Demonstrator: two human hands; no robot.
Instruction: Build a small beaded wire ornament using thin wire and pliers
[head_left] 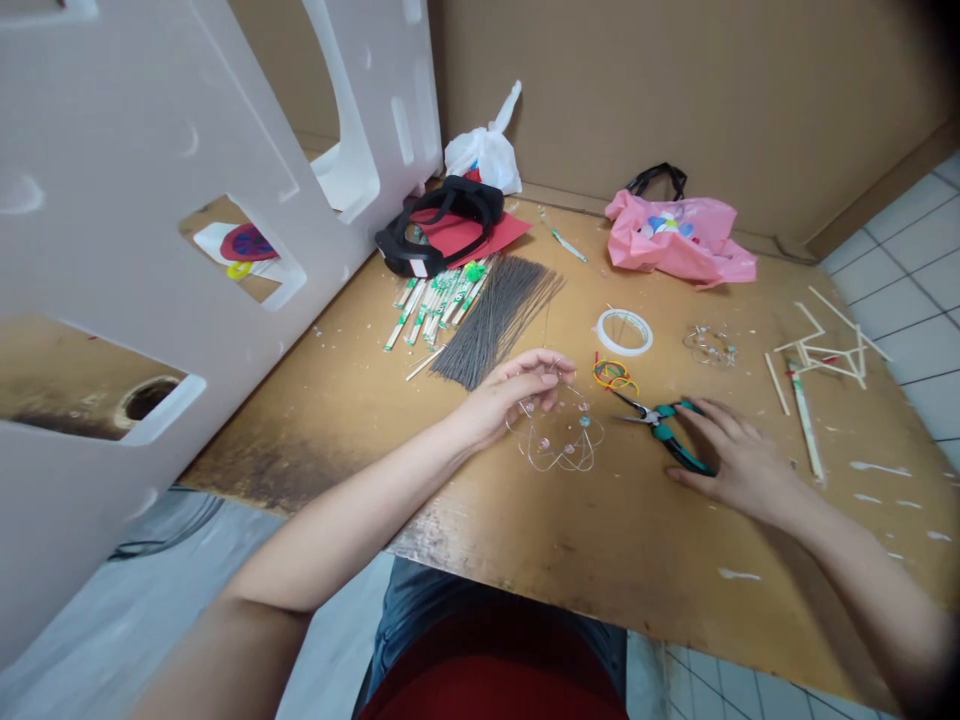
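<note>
My left hand is pinched around the upper edge of a beaded wire ring. Thin loops of the wire carry small clear, pink and bluish beads, and they hang just over the tabletop. To the right, my right hand has its fingers on one handle and its thumb by the other handle of black-and-teal needle-nose pliers. The pliers' jaws point left toward the ring, with a gap between ring and tips. Tangled rubber bands lie just beyond the pliers' tips.
Behind my left hand lie a bundle of dark wires, paper-wrapped chopsticks and a black headset. A tape roll, another beaded wire piece, a pink bag and joined sticks are farther right. A white plastic panel stands left.
</note>
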